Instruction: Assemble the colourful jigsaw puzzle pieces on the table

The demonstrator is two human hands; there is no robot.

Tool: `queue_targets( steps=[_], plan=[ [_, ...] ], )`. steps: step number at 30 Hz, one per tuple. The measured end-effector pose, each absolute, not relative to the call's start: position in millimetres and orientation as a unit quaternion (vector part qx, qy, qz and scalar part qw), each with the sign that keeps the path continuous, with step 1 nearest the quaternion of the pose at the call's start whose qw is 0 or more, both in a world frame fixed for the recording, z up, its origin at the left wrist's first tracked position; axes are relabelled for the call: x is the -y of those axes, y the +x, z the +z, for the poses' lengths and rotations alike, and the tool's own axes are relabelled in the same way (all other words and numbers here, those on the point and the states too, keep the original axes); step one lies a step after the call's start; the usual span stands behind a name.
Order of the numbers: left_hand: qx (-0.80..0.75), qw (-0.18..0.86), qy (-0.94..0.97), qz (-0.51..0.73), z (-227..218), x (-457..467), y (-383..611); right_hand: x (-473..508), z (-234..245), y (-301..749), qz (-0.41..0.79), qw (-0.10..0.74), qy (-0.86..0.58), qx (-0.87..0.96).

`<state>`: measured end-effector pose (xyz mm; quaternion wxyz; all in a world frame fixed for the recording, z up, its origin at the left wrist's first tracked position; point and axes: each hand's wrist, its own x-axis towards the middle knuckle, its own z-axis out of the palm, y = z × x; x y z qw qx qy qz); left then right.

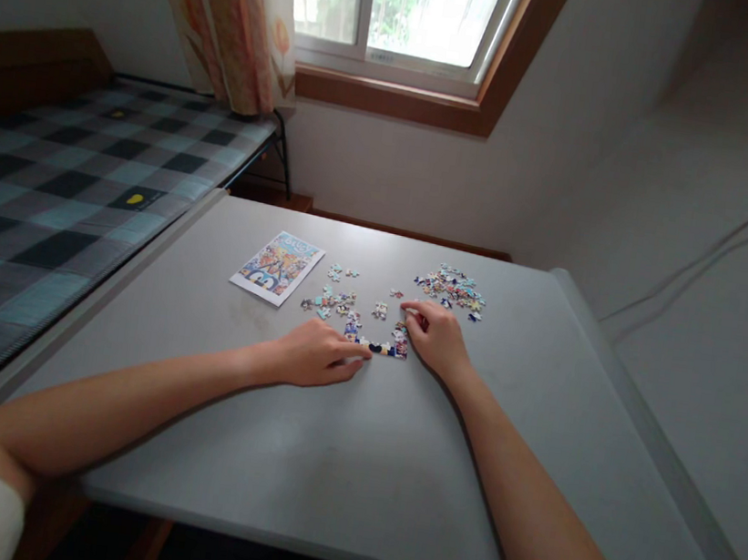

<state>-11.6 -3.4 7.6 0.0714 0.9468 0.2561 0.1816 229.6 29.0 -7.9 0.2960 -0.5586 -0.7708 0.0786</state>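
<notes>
A partly joined jigsaw puzzle [375,347] forms a U-shaped border on the table, with a dark blue bottom row and short left and right sides. My left hand [319,354] lies at its lower left, index finger stretched out onto the bottom row, the other fingers loosely bent. Above the puzzle's right side, my right hand [436,332] has its thumb and index finger close together; what lies between the tips is too small to make out. Loose puzzle pieces [380,310] sit inside the U, with another small piece [397,293] just beyond.
A heap of puzzle pieces [452,286] lies beyond my right hand. More scattered pieces [326,299] are at the left, near a printed picture sheet [277,267]. The grey table [321,475] adjoins a bed with a checked cover [83,187]; a window [423,11] is behind.
</notes>
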Motion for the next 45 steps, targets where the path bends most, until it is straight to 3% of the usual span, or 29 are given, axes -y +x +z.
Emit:
queue_targets(
  steps=[20, 25, 32, 37, 45],
  plan=[
    [-0.253, 0.08, 0.944, 0.196, 5, 4, -11, -29, -8, 231, 0.091, 0.283, -0.562, 0.772],
    [-0.388, 0.1, 0.884, 0.24, 30, -6, -20, -30, -8, 231, 0.097, 0.284, -0.556, 0.775],
    [-0.554, 0.065, 0.827, 0.071, 79, -43, -66, -30, -9, 231, 0.101, 0.285, -0.553, 0.777],
    [-0.558, 0.113, 0.822, -0.001, 71, -52, -82, -31, -10, 231, 0.098, 0.291, -0.55, 0.777],
    [-0.556, 0.146, 0.818, -0.006, 54, -56, -75, -31, -10, 231, 0.103, 0.296, -0.548, 0.775]
  ],
)
